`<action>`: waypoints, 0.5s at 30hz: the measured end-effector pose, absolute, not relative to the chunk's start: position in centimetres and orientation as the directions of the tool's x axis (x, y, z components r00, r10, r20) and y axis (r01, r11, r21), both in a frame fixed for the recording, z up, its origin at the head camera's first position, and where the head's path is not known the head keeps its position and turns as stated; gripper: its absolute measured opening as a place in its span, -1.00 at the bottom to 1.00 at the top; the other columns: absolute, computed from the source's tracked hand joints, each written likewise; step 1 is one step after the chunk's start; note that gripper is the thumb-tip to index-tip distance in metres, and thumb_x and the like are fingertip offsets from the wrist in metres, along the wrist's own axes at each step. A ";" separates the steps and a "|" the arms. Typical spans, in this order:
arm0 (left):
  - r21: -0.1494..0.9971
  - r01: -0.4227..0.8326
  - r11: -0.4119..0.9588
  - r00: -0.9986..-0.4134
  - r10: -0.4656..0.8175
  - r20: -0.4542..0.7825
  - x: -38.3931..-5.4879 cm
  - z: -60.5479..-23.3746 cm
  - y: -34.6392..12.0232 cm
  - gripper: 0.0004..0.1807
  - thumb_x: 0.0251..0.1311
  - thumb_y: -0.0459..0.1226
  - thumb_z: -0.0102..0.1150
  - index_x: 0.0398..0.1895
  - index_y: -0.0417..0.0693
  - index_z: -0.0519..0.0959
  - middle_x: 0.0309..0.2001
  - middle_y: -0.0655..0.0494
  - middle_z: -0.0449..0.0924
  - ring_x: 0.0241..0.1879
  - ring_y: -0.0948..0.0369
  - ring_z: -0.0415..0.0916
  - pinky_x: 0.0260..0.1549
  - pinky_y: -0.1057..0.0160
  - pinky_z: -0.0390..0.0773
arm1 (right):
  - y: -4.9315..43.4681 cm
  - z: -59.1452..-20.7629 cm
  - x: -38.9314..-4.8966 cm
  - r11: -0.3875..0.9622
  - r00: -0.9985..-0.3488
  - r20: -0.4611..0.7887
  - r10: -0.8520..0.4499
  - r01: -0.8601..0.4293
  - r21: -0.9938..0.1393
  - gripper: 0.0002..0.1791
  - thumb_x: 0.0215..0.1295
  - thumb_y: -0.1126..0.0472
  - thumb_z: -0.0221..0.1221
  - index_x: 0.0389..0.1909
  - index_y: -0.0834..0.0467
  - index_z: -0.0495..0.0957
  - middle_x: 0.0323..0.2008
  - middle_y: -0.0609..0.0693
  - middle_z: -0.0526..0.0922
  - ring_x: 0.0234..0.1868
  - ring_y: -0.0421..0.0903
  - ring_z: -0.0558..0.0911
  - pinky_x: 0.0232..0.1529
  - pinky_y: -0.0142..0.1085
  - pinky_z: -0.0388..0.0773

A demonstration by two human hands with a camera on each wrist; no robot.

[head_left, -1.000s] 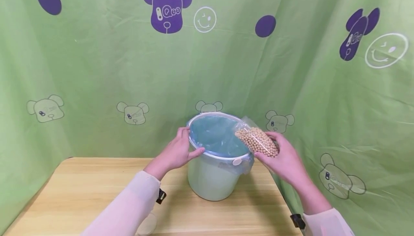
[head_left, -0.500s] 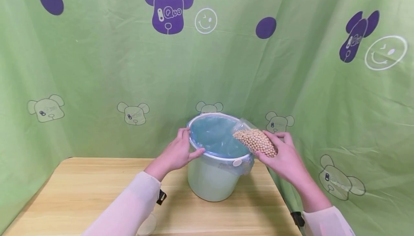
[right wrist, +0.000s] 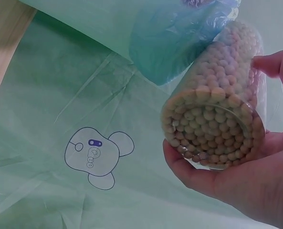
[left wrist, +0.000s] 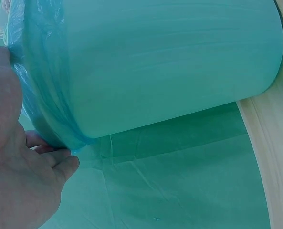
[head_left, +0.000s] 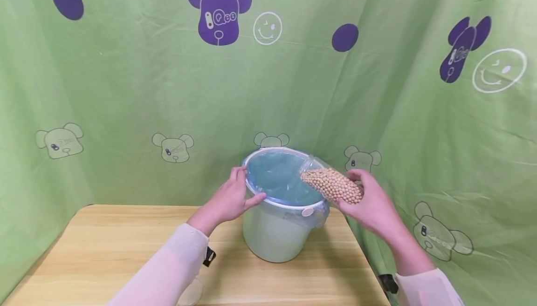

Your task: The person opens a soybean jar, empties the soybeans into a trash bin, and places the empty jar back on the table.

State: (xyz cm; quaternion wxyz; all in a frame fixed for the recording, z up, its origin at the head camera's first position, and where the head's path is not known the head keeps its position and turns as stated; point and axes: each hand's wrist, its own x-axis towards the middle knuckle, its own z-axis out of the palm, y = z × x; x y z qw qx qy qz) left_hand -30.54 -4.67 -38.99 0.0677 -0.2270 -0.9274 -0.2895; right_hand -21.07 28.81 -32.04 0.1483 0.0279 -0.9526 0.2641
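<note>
Head view, centre: left hand (head_left: 228,200), half-curled, grips the bucket (head_left: 274,236), presumably for steadiness; right hand (head_left: 373,209), curled round the bean-filled jar (head_left: 333,186), holds it tilted bucketward.

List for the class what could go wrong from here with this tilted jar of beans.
The beans reach near the mouth of the jar, close to the right edge of the bin; some might scatter onto the table.

The right hand grips the jar near its base, so it might slide out.

The bag hangs loosely over that edge, away from the left hand; beans could drag it in.
</note>
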 end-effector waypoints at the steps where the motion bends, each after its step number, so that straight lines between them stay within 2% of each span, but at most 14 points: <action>1: 0.503 0.461 0.731 -0.887 0.384 0.256 -30.5 -39.0 -4.6 0.20 0.20 0.42 0.01 0.59 -0.25 -0.10 0.52 -0.19 0.05 0.31 -0.08 0.46 0.28 -0.02 0.57 | 28.8 -32.0 -21.0 0.855 -0.955 0.294 0.034 -0.124 -0.504 -0.09 0.07 0.06 0.45 0.41 0.17 0.25 0.22 0.28 0.47 0.10 0.24 0.56 -0.04 0.09 0.70; 4: 0.493 0.463 0.737 -0.886 0.386 0.256 -30.5 -38.9 -4.6 0.20 0.21 0.42 -0.01 0.59 -0.26 -0.11 0.52 -0.20 0.05 0.31 -0.09 0.46 0.28 -0.02 0.57 | 28.8 -32.0 -21.0 0.860 -0.955 0.292 0.058 -0.100 -0.499 -0.17 0.05 0.02 0.46 0.33 0.15 0.33 0.16 0.29 0.50 0.10 0.24 0.49 -0.09 0.12 0.68; 10: 0.490 0.461 0.740 -0.887 0.382 0.258 -30.6 -39.0 -4.6 0.20 0.20 0.42 -0.01 0.59 -0.25 -0.11 0.52 -0.19 0.05 0.31 -0.08 0.46 0.28 -0.01 0.56 | 28.9 -32.1 -21.1 0.878 -0.949 0.309 0.060 -0.098 -0.469 -0.20 0.06 -0.01 0.45 0.33 0.09 0.38 0.13 0.25 0.51 0.13 0.23 0.37 -0.13 0.17 0.60; 15: 0.491 0.461 0.739 -0.887 0.382 0.258 -30.6 -39.1 -4.6 0.20 0.20 0.43 -0.01 0.59 -0.25 -0.10 0.52 -0.19 0.05 0.31 -0.08 0.46 0.28 -0.01 0.56 | 29.0 -32.2 -21.1 0.879 -0.944 0.326 0.052 -0.111 -0.463 -0.20 0.07 0.00 0.45 0.34 0.09 0.39 0.25 0.30 0.41 0.13 0.26 0.40 -0.08 0.22 0.62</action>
